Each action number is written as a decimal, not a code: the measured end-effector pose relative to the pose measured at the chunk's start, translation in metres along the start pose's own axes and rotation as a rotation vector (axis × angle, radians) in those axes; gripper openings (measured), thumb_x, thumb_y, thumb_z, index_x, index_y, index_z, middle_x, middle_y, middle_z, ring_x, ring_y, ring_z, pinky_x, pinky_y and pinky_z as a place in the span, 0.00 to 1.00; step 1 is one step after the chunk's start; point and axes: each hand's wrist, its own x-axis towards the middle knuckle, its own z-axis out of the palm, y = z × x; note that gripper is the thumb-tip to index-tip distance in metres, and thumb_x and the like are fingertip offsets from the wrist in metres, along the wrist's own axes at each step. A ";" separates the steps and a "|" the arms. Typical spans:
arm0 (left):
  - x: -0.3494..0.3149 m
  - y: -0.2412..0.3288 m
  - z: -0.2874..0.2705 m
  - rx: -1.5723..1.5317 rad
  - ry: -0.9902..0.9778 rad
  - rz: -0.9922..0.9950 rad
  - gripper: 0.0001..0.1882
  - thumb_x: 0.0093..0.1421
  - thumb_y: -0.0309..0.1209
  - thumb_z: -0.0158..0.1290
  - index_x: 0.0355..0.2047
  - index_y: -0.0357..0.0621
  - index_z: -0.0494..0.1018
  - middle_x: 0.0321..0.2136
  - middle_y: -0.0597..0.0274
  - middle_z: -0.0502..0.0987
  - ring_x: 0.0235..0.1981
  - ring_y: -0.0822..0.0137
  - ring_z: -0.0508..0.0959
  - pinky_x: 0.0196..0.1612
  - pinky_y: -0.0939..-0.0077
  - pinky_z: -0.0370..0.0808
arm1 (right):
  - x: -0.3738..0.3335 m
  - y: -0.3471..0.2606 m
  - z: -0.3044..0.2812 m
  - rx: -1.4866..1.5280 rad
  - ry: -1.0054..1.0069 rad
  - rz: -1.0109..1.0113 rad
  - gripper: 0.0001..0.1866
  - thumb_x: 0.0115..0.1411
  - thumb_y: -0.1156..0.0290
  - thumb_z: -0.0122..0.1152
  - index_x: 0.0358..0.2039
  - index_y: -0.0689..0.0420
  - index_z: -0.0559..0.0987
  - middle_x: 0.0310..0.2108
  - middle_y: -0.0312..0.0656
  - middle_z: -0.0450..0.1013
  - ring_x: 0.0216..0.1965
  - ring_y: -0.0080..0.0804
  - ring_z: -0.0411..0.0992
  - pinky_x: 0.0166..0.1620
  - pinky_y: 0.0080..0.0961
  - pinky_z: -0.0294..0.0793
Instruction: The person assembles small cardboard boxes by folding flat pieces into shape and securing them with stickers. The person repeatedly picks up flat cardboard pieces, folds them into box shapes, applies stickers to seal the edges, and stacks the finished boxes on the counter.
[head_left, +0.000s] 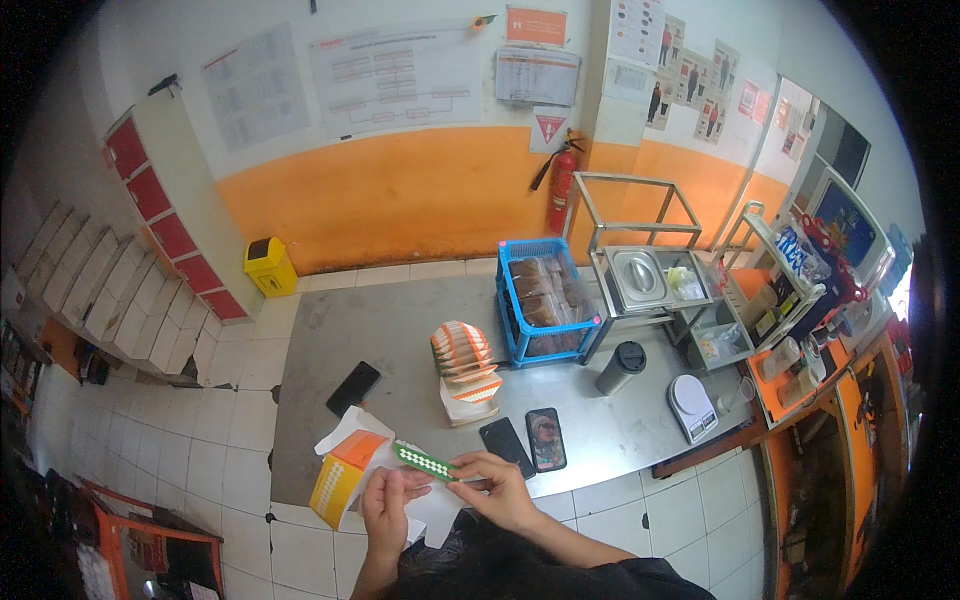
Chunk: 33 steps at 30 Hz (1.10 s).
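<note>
A partly folded cardboard food box [340, 482], with yellow, orange and green patterned panels and a white inside, is held in front of me over the table's near edge. My right hand [497, 490] pinches the end of its green, white-patterned flap. My left hand [388, 503] has its fingers closed at the box's near middle, beside the white inside. Beyond the hands stands a row of nested orange, white and green cardboard boxes [464, 365]. Two phones lie right of that, a dark one [507, 446] and one with a lit screen [546, 440].
Another black phone [354, 388] lies on the metal table [330, 320], left of the nested boxes. Behind are a blue crate [515, 330] of bagged brown food and a metal rack with a lidded pan [637, 275]. A tumbler [622, 368] and kitchen scale [692, 408] stand at the right.
</note>
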 end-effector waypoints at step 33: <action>-0.008 -0.005 0.012 0.230 -0.165 0.021 0.10 0.66 0.22 0.58 0.46 0.29 0.79 0.38 0.57 0.84 0.38 0.71 0.82 0.45 0.78 0.80 | -0.001 -0.009 0.008 0.067 0.000 -0.010 0.07 0.67 0.75 0.60 0.43 0.64 0.81 0.51 0.48 0.77 0.43 0.28 0.79 0.43 0.23 0.83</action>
